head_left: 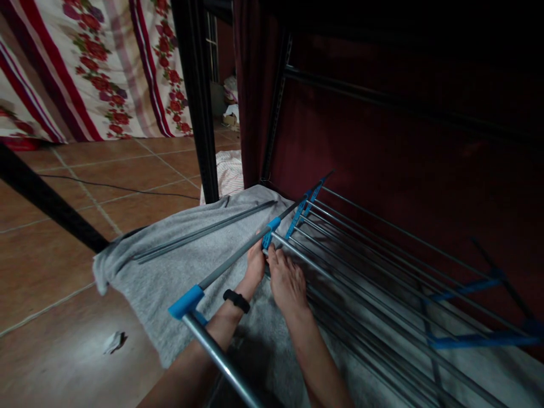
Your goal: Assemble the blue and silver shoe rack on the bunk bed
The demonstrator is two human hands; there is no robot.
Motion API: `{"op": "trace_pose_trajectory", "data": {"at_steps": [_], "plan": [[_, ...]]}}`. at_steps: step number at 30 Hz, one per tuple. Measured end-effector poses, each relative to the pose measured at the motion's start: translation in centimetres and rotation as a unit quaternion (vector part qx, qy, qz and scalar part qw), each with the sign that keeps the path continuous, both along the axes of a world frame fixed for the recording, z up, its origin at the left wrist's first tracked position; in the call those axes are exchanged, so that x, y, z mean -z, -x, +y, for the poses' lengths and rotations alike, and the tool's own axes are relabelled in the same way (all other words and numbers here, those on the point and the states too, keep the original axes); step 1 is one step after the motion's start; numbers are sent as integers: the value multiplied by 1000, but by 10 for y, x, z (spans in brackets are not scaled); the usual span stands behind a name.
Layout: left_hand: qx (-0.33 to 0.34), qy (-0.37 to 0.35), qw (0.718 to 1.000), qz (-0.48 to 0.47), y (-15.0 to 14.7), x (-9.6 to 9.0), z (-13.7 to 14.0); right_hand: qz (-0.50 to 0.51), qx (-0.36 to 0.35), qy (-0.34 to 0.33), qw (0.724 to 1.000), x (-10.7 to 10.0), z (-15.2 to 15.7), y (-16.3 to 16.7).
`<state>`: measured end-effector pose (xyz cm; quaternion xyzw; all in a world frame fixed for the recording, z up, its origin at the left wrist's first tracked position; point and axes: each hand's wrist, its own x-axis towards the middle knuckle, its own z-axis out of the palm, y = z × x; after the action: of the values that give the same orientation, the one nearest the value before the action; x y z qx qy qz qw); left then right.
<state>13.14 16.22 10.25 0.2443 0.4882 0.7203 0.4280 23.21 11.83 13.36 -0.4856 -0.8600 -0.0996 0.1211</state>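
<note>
A metal drying rack (374, 266) with grey rods and blue plastic joints lies flat on a grey towel (178, 266). My left hand (255, 266), with a black band on its wrist, reaches under the rack's side tube and closes on the end of a rod beside a blue connector (271, 231). My right hand (287, 280) rests on the same rod just to the right, fingers pressed onto it near the connector. Another blue corner joint (186, 301) sits close to my left forearm.
Two loose grey rods (204, 232) lie on the towel to the left. A black frame post (198, 96) stands behind, with dark red fabric (382, 130) at right. The tiled floor (63, 243) has a cable, a paper scrap (114, 341) and a floral cloth (85, 68).
</note>
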Motion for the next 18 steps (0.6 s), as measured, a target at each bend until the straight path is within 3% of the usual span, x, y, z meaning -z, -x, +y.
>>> {"op": "trace_pose_trajectory", "data": {"at_steps": [7, 18], "plan": [[-39, -20, 999, 22, -2, -1, 2, 14, 13, 8, 1000, -3, 2, 2], [-36, -13, 999, 36, -2, -9, -4, 6, 33, -19, 999, -1, 0, 14]]}}
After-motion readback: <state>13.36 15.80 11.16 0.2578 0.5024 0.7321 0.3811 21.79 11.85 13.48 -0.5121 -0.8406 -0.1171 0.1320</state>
